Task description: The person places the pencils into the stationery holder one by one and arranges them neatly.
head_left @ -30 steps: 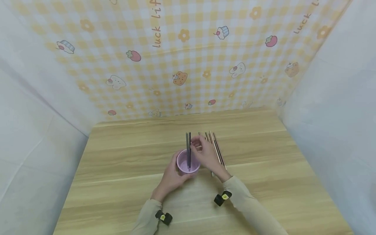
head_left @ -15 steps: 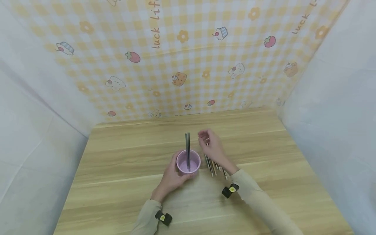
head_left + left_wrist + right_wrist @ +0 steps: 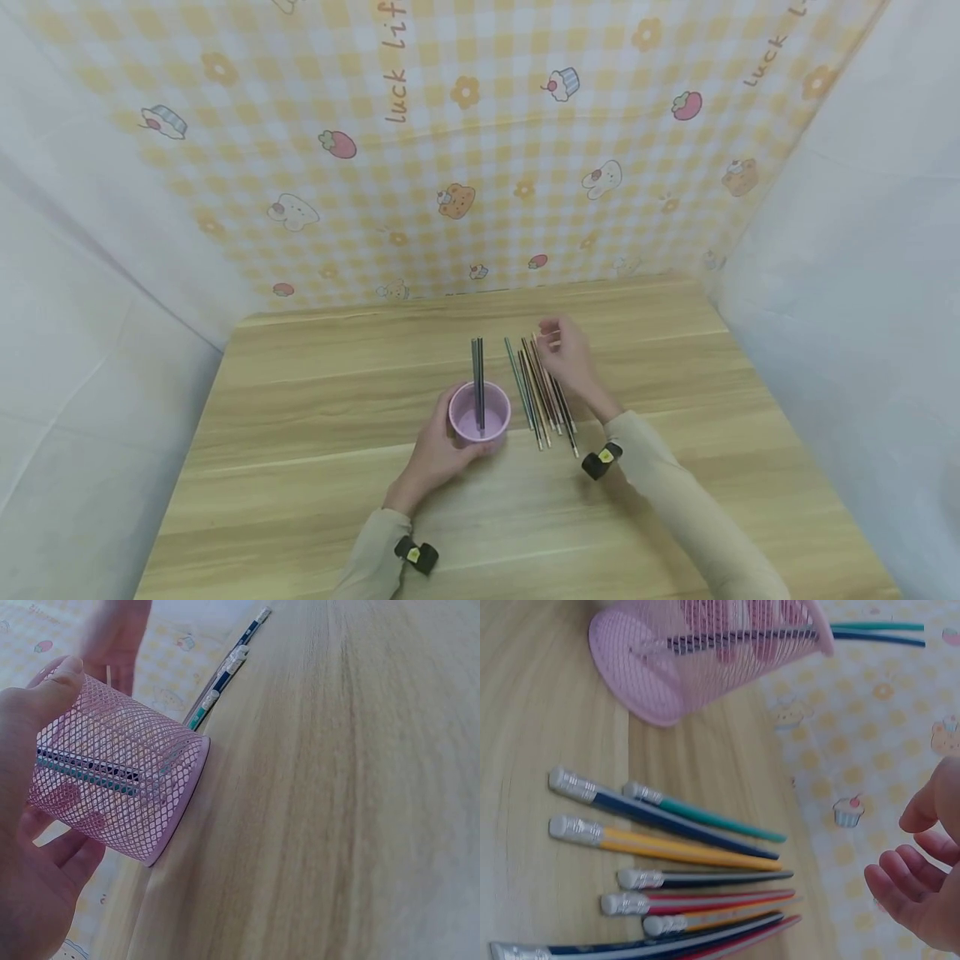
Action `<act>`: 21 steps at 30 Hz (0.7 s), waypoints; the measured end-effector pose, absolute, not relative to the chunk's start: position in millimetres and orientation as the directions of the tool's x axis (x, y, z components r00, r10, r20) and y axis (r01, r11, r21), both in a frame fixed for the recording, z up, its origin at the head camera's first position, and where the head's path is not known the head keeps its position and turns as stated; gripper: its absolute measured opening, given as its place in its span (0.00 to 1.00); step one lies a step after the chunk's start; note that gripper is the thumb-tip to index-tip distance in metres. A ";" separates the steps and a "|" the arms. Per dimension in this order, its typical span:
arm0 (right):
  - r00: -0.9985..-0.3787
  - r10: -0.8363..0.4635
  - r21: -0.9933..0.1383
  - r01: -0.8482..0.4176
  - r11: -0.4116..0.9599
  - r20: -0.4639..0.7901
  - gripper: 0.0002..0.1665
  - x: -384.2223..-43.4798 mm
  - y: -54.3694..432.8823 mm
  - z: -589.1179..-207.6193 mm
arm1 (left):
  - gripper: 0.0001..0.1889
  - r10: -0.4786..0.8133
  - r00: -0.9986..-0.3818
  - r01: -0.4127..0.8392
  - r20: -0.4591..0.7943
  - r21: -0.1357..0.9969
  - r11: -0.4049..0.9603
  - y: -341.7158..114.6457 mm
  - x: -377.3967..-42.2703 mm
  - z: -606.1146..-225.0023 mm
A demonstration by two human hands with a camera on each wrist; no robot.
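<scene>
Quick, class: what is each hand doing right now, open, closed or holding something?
Left hand: closed around the pink mesh cup.
Right hand: open, fingers loosely curled, holding nothing.

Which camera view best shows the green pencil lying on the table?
The right wrist view: the green pencil appears large there, from eraser to far end. The head view shows its length too, but small. The left wrist view shows only its eraser end clear of the pink mesh cup.
</scene>
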State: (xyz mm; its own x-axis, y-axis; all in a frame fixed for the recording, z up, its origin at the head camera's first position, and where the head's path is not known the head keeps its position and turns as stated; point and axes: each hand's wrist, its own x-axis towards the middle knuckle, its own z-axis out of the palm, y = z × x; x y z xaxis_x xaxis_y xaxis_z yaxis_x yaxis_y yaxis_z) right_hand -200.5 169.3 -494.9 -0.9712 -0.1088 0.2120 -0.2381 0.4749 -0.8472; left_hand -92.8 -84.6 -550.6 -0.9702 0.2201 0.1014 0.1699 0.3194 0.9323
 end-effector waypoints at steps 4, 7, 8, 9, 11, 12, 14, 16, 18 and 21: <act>-0.978 -0.103 -0.838 -0.207 0.504 0.180 0.20 -205.6 177.8 -505.9 | 0.56 0.222 -0.970 0.169 0.101 0.935 0.312 -84.6 -92.9 -550.9; -0.986 -0.087 -0.831 -0.169 0.530 0.145 0.21 -206.7 183.5 -514.2 | 0.55 0.227 -0.968 0.172 0.104 0.936 0.306 -84.7 -92.8 -550.8; -0.988 -0.083 -0.828 -0.156 0.538 0.132 0.21 -206.6 185.0 -516.4 | 0.55 0.226 -0.968 0.173 0.104 0.935 0.309 -84.8 -92.8 -550.7; -0.990 -0.080 -0.829 -0.141 0.542 0.116 0.21 -206.1 186.6 -518.4 | 0.55 0.228 -0.968 0.177 0.108 0.935 0.309 -85.0 -92.6 -550.5; -0.994 -0.072 -0.824 -0.112 0.555 0.086 0.22 -206.0 189.3 -522.9 | 0.56 0.229 -0.967 0.180 0.112 0.935 0.306 -85.3 -92.5 -550.1; -0.995 -0.071 -0.822 -0.101 0.560 0.074 0.22 -206.0 190.5 -525.1 | 0.56 0.228 -0.967 0.183 0.114 0.934 0.306 -85.4 -92.4 -549.9; -0.996 -0.070 -0.816 -0.085 0.572 0.055 0.21 -206.1 192.7 -529.1 | 0.56 0.226 -0.967 0.184 0.116 0.935 0.305 -85.4 -92.3 -549.4; -0.997 -0.069 -0.808 -0.074 0.585 0.042 0.21 -207.0 194.4 -533.9 | 0.56 0.226 -0.967 0.184 0.117 0.935 0.303 -85.2 -92.4 -549.1; -0.997 -0.071 -0.801 -0.071 0.594 0.036 0.21 -207.4 195.8 -537.9 | 0.56 0.224 -0.968 0.181 0.113 0.933 0.312 -84.9 -92.3 -548.7; -0.997 -0.073 -0.788 -0.067 0.612 0.028 0.22 -207.6 197.0 -542.4 | 0.56 0.223 -0.969 0.176 0.107 0.931 0.319 -84.6 -92.5 -548.5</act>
State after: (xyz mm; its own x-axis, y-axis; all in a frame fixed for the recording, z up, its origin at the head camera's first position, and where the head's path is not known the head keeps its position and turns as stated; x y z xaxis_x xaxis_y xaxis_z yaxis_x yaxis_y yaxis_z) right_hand -207.6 197.0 -542.4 -0.9970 -0.0726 0.0281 -0.0668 0.6118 -0.7882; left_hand -92.5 -84.6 -548.5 -0.9690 0.2231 0.1065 0.1758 0.3190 0.9313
